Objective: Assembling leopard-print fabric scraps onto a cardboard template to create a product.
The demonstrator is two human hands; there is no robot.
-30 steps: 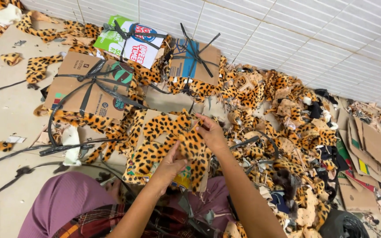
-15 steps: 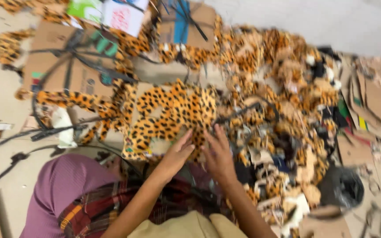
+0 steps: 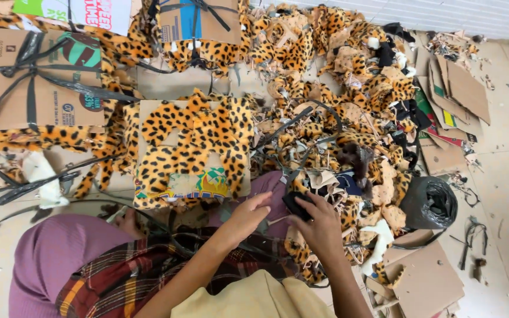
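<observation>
Hands are now working off the leopard-print plush cut-out point(image 3: 198, 144), which is lying flat on a cardboard sheet point(image 3: 148, 109) just beyond them. Right hand point(image 3: 319, 227) is closing its fingers around a small black tool point(image 3: 296, 205), kind unclear, just right of the cut-out's lower edge. Left hand point(image 3: 247, 215) is sitting beside it, fingers loosely curled, gripping nothing visible. Half a second ago both palms were pressing on the cut-out; they are now pulled back toward the lap, suggesting smoothing is done. Scrap pile point(image 3: 349, 76) is lying right of the cut-out.
</observation>
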